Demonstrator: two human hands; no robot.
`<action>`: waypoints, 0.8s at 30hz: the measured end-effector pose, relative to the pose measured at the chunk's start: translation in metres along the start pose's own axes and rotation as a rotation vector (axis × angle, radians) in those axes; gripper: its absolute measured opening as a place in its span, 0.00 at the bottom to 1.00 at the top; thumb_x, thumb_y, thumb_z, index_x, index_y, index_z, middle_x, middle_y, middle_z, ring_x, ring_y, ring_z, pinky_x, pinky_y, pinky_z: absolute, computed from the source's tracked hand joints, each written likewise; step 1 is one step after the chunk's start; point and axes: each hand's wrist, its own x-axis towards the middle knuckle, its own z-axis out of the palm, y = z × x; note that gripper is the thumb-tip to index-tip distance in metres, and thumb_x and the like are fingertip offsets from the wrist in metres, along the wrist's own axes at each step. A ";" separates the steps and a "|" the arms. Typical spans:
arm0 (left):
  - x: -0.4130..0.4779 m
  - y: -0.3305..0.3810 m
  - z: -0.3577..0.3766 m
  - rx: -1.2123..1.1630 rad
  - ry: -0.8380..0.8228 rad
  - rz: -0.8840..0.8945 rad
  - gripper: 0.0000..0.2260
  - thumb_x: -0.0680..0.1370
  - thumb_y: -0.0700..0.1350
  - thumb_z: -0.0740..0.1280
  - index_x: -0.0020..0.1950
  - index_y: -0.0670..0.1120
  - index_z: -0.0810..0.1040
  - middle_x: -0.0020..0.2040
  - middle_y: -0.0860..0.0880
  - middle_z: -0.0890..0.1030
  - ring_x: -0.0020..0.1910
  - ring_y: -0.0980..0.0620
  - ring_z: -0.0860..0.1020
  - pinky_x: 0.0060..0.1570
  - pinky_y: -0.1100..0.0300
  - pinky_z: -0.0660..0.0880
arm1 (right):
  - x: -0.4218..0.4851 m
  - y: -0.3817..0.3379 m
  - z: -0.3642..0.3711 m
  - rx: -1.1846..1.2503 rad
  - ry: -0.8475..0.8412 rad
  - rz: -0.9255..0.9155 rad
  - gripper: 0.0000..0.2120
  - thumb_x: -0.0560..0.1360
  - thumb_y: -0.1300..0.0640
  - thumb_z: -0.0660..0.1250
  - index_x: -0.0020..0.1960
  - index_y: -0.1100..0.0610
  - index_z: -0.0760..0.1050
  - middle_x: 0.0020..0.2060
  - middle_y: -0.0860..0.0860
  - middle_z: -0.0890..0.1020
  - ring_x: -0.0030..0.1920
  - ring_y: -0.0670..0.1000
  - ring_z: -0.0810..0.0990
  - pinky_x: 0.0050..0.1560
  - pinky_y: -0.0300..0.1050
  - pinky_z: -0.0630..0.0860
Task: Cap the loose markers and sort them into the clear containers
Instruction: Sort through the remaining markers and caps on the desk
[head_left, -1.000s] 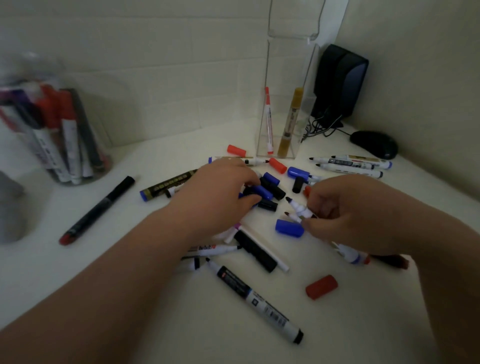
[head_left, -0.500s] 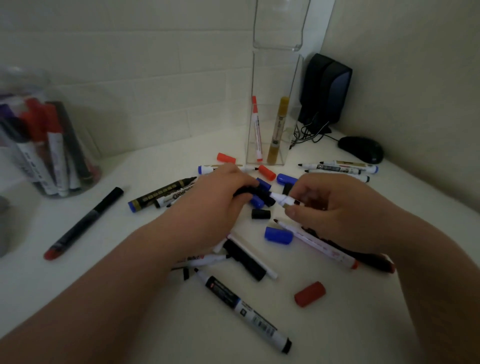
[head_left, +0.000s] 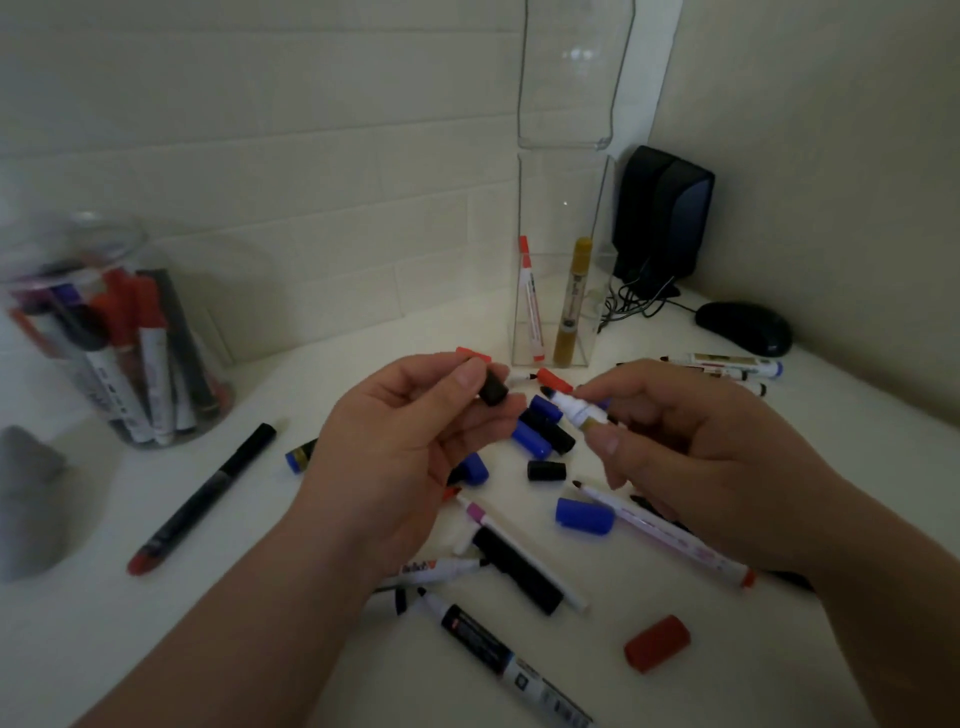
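Observation:
My left hand (head_left: 410, 441) pinches a black cap (head_left: 492, 388) between thumb and fingers, raised above the table. My right hand (head_left: 696, 452) grips a white uncapped marker (head_left: 574, 408), its dark tip pointing left at the cap, a small gap between them. Below the hands lie several loose markers and caps: blue caps (head_left: 584, 515), a black cap (head_left: 546, 471), a red cap (head_left: 657, 643), a pink-tipped marker (head_left: 670, 540) and a black-and-white marker (head_left: 511, 660). A tall clear container (head_left: 563, 249) at the back holds a red marker (head_left: 531, 301) and a gold one (head_left: 571, 306).
A round clear jar (head_left: 119, 332) full of markers stands at the left, a black marker (head_left: 202, 499) lying near it. A black speaker (head_left: 662, 213), cables and a black mouse (head_left: 743, 327) sit at the back right. More markers (head_left: 727, 366) lie by the mouse.
Both hands rose from the pile: the left lifted a black cap, the right brought an uncapped marker up, and the two now face each other.

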 end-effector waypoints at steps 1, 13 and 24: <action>0.001 -0.001 0.000 -0.061 0.020 -0.043 0.07 0.71 0.41 0.69 0.46 0.40 0.82 0.47 0.40 0.86 0.44 0.44 0.86 0.42 0.57 0.83 | 0.000 -0.001 0.002 -0.001 -0.011 0.000 0.09 0.77 0.49 0.64 0.54 0.36 0.75 0.36 0.50 0.82 0.30 0.48 0.76 0.32 0.43 0.77; 0.000 -0.003 0.002 -0.103 0.000 -0.109 0.07 0.71 0.40 0.69 0.48 0.40 0.79 0.44 0.39 0.86 0.40 0.44 0.86 0.36 0.57 0.83 | -0.002 -0.007 0.007 0.004 0.042 -0.044 0.11 0.73 0.40 0.61 0.54 0.35 0.75 0.36 0.48 0.81 0.31 0.49 0.76 0.30 0.37 0.74; -0.009 0.005 -0.001 0.642 -0.094 0.202 0.08 0.71 0.46 0.73 0.48 0.55 0.84 0.42 0.58 0.85 0.41 0.62 0.82 0.40 0.76 0.73 | -0.001 0.000 0.003 0.005 0.099 -0.025 0.13 0.76 0.53 0.65 0.56 0.38 0.78 0.38 0.47 0.82 0.36 0.52 0.79 0.37 0.55 0.79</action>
